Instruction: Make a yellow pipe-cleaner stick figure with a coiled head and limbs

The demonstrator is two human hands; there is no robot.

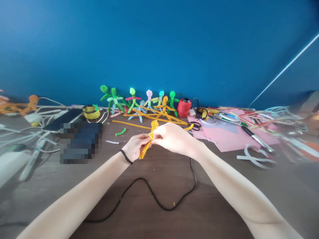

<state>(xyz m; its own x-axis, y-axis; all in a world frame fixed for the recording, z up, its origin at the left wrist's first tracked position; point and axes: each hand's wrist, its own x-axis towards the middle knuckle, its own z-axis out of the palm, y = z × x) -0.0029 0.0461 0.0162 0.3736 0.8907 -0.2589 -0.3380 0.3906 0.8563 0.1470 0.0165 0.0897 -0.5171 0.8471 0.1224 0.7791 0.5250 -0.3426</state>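
Both my hands meet over the middle of the brown table (159,186). My left hand (136,146) is closed around the lower part of a yellow pipe-cleaner figure (149,139). My right hand (171,136) pinches the same figure just below its coiled head. A black band sits on my left wrist. Behind my hands, loose yellow pipe cleaners (152,118) lie on the table. Several finished pipe-cleaner figures (139,101) in green, pink, blue and orange stand against the blue wall.
A red thread spool (184,107), scissors (195,125), pink paper sheets (224,134), a marker (256,139) and tape rolls lie at right. A phone (63,120), white cables (37,136) and a yellow tape roll (91,112) lie at left. A black cable (149,192) loops near me.
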